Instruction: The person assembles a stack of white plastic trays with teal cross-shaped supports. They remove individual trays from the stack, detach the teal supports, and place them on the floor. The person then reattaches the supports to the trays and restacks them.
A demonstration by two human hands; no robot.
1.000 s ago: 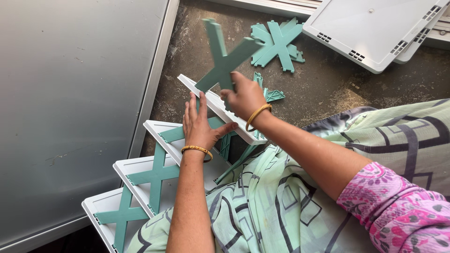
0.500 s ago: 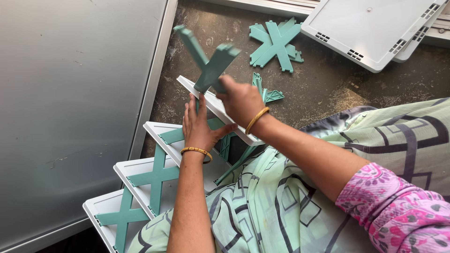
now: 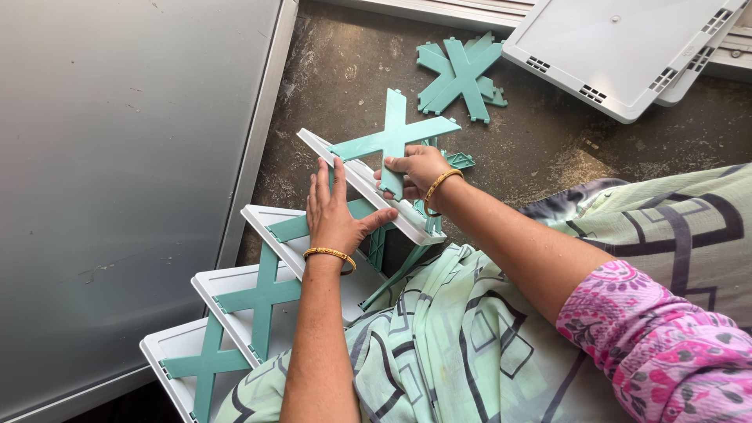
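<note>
Rough, stained concrete floor (image 3: 548,149) is seen from above, with a grey metal panel (image 3: 117,172) along the left edge.

A teal X-shaped cross brace (image 3: 392,141) is held against the long side of the topmost white tray (image 3: 368,188), near its upper end and raised off the floor. The right hand (image 3: 415,172) is clamped on the lower arm of the brace, thumb on the front face and fingers curled behind. The left hand (image 3: 337,215) is laid flat on the same tray's wall, fingers spread apart and extended, thumb splayed toward the right; nothing is gripped by it, the tray is only pressed steady.

Step in hand, as judged: the brace is being seated onto the side of the top tray of a tiered rack. Whether its ends are engaged in the tray's slots cannot be told. The next move is judged to call for the brace ends to be lined up with the slots and pushed home while the tray is kept braced.

Below, three more white trays (image 3: 235,290) are noted, stepped down to the lower left and already joined by fitted teal braces (image 3: 262,298). Spare teal braces (image 3: 458,70) are piled on the floor above. Two stacked white trays (image 3: 619,47) lie upside down at upper right. Patterned green cloth (image 3: 439,337) covers the lap.
</note>
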